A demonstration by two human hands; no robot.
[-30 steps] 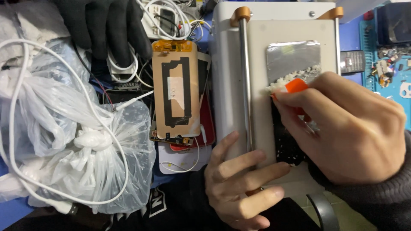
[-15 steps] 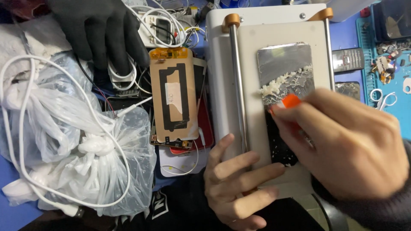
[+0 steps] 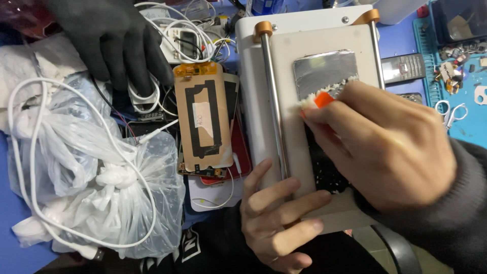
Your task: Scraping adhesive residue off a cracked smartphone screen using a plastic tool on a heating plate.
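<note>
My right hand (image 3: 385, 147) grips a small orange scraper (image 3: 322, 99) and presses its edge on a phone panel (image 3: 324, 71) that lies on a white flat machine (image 3: 304, 45). White scraped residue (image 3: 324, 94) is piled along the scraper's edge. The panel's upper part looks shiny and grey; its lower part, by my palm, is dark and speckled. My left hand (image 3: 276, 220) lies flat on the machine's near left corner, fingers spread across a metal rail (image 3: 271, 96).
A tan phone backing with a black frame (image 3: 203, 119) lies left of the machine on a red phone. A knotted clear plastic bag (image 3: 96, 198) and white cables fill the left. Another person's black-gloved hand (image 3: 114, 43) rests at top left. Tools lie on a blue mat (image 3: 466, 111).
My right hand has moved the orange scraper up the panel, pushing the white residue farther up. My left hand has kept its place on the machine's corner.
</note>
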